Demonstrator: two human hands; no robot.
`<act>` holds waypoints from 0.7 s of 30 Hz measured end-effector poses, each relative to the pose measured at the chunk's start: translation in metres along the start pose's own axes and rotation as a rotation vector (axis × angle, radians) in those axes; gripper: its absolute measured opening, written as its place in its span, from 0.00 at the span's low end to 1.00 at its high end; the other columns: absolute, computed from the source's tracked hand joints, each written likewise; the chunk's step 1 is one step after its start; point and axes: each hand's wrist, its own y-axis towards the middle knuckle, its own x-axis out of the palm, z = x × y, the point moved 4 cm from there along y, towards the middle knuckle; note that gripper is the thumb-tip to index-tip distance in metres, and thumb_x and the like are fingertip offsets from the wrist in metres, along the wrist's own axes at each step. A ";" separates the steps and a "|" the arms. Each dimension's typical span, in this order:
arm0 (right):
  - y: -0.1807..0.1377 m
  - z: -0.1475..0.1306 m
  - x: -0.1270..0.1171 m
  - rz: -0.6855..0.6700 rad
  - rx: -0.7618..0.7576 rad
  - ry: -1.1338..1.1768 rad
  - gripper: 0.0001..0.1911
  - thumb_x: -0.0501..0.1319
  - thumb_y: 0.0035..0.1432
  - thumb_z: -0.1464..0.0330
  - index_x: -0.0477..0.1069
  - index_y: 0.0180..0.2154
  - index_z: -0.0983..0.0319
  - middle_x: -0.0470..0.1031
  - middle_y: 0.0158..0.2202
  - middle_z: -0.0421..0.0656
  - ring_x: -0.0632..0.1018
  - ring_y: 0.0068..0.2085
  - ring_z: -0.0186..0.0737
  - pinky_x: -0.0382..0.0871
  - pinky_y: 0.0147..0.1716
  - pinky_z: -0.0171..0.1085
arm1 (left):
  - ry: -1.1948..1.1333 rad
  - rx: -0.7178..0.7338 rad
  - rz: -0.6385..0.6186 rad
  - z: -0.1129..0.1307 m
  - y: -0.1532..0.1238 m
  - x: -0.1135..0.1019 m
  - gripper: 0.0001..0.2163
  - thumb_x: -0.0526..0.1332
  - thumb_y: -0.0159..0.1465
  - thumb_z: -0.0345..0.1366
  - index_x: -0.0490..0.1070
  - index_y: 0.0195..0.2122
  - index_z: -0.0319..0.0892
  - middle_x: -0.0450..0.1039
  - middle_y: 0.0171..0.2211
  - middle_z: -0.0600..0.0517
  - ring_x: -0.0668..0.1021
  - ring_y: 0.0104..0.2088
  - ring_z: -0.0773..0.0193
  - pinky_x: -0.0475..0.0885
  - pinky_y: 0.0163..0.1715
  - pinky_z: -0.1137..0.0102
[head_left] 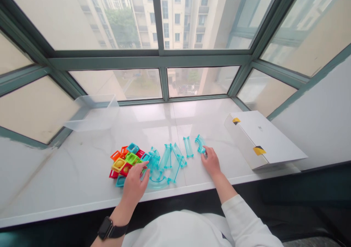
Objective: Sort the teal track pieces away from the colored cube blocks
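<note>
On the white window sill (68, 173) lies a heap of coloured square frame pieces (124, 159) in orange, green, yellow, red and blue. Right of it lie several clear teal track pieces (168, 159). My left hand (135, 183) rests on the edge of the heap, its fingers bent over the coloured and teal pieces. My right hand (210, 161) lies on the sill, its fingertips touching a curved teal track piece (200, 143). A straight teal track piece (188, 146) lies just left of that curve.
A clear plastic box (93, 113) stands at the back left of the sill. A flat white carton (263, 139) with yellow tape lies at the right. Large windows rise behind, a white wall at the right.
</note>
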 end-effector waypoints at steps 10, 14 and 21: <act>-0.035 -0.028 -0.011 0.159 0.013 0.093 0.17 0.57 0.65 0.65 0.70 0.55 0.58 0.71 0.37 0.43 0.74 0.38 0.46 0.75 0.44 0.48 | -0.058 -0.109 -0.087 -0.005 -0.025 0.000 0.16 0.54 0.74 0.47 0.75 0.34 0.46 0.78 0.30 0.51 0.79 0.31 0.59 0.75 0.34 0.66; -0.060 -0.079 0.005 -0.146 -0.012 0.269 0.16 0.56 0.69 0.65 0.72 0.56 0.56 0.76 0.38 0.42 0.77 0.36 0.42 0.76 0.42 0.42 | -0.115 -0.054 -0.102 0.008 -0.026 0.009 0.13 0.54 0.74 0.43 0.77 0.42 0.46 0.81 0.37 0.49 0.82 0.38 0.59 0.77 0.40 0.65; -0.075 -0.141 0.035 -0.501 -0.144 0.169 0.13 0.61 0.69 0.63 0.77 0.53 0.53 0.78 0.44 0.44 0.79 0.38 0.41 0.75 0.43 0.41 | -0.123 0.116 -0.216 0.040 -0.029 0.027 0.11 0.55 0.74 0.37 0.76 0.51 0.48 0.80 0.45 0.47 0.81 0.47 0.55 0.77 0.50 0.59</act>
